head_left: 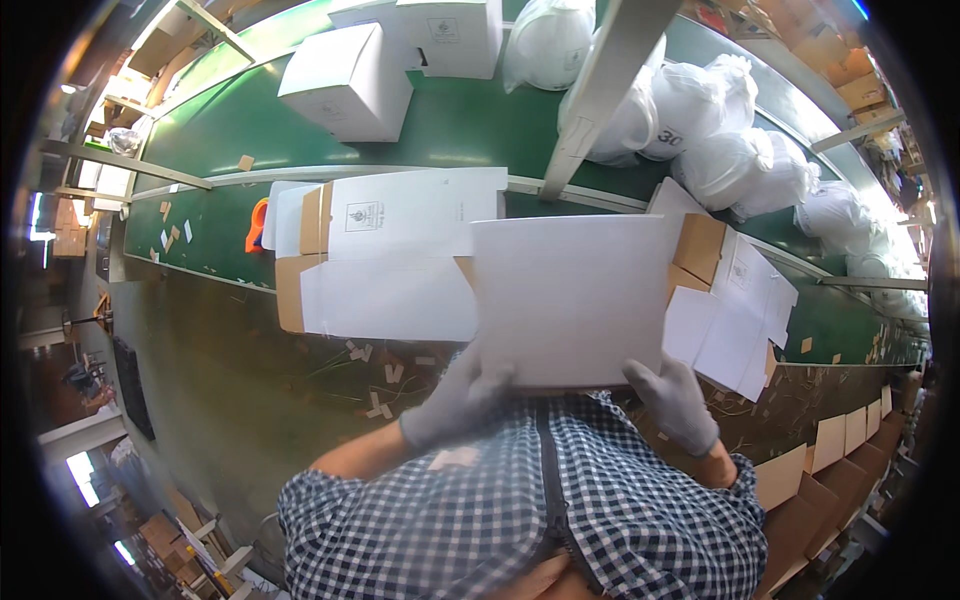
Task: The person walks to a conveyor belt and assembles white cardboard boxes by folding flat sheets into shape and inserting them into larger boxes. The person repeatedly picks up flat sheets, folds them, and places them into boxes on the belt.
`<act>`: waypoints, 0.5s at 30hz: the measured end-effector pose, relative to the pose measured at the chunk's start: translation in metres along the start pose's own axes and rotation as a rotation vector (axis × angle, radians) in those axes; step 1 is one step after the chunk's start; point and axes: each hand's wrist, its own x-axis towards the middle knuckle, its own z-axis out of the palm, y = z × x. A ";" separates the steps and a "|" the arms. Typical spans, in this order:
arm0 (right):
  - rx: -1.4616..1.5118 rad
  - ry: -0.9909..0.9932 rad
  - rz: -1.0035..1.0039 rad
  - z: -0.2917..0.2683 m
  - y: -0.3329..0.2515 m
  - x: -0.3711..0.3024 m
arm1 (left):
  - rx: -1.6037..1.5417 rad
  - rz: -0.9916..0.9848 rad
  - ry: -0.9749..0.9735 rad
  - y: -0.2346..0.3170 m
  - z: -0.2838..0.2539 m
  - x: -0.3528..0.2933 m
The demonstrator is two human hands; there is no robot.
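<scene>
A white cardboard box (570,300) is held up close in front of my chest, its broad plain face toward the camera. My left hand (465,398), in a grey glove, grips its lower left edge with the thumb on the near side. On the lower right edge my right hand (672,402), gloved alike, closes with its thumb on the face. The fingers under and behind the box are hidden. Flattened white cartons (400,250) with brown flaps lie behind it on the left, and another flat carton (740,300) lies to the right.
A green conveyor table (455,130) runs across the back, carrying white boxes (350,80) and several wrapped white bundles (700,110). A metal post (605,90) rises beside them. An orange tape dispenser (257,225) sits at the left. Open brown cartons (830,470) line the lower right; scraps litter the floor.
</scene>
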 end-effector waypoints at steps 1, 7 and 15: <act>-0.060 -0.004 -0.131 -0.006 -0.015 0.006 | 0.029 0.005 0.011 0.017 -0.009 -0.015; 0.678 0.011 0.105 0.044 -0.063 0.105 | 0.348 0.187 0.409 0.064 -0.094 -0.011; 0.920 0.272 -0.011 0.058 -0.047 0.348 | 0.408 0.300 0.584 0.039 -0.240 0.203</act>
